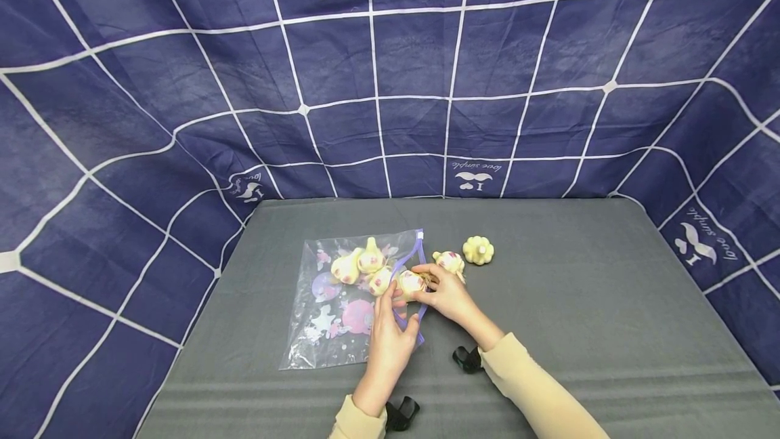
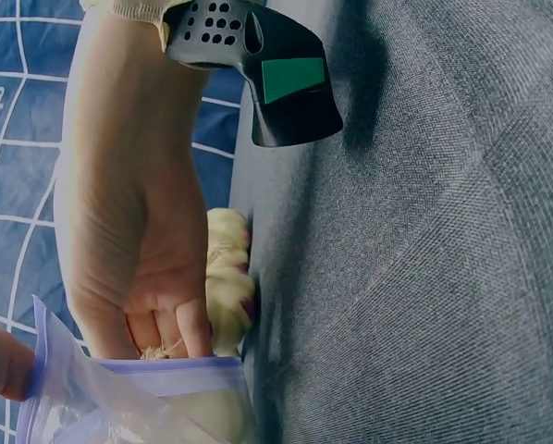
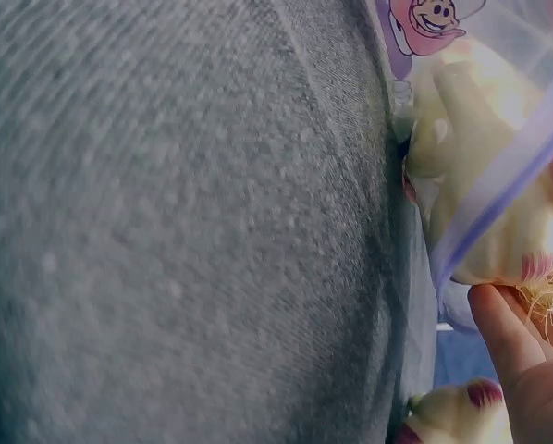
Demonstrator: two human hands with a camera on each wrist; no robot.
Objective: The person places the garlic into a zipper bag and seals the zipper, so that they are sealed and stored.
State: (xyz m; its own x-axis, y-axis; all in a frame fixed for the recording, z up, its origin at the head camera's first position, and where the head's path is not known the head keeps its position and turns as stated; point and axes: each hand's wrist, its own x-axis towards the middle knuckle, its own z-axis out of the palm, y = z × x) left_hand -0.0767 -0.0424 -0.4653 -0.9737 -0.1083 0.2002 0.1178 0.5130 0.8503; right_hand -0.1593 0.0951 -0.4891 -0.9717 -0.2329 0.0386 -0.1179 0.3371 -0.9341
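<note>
A clear zip bag [image 1: 305,330] with pink and purple prints and a purple zip edge lies on the grey cloth, several garlic bulbs [image 1: 345,267] inside it. The left hand [image 1: 390,344] holds the bag's purple opening between thumb and fingers; its thumb shows at the lip in the left wrist view. At the opening, the right hand [image 1: 447,295] grips a garlic bulb [image 1: 411,283] by its root end, the bulb partly within the bag. In the right wrist view the purple strip [image 3: 494,199] crosses in front of that bulb [image 3: 508,236].
Just right of the bag, beyond the right hand, lies a purple-marked garlic bulb [image 1: 449,261]. A pale ribbed bulb [image 1: 478,250] sits farther right. A blue curtain [image 1: 414,127] with white lines stands behind and at both sides of the grey surface [image 1: 579,276].
</note>
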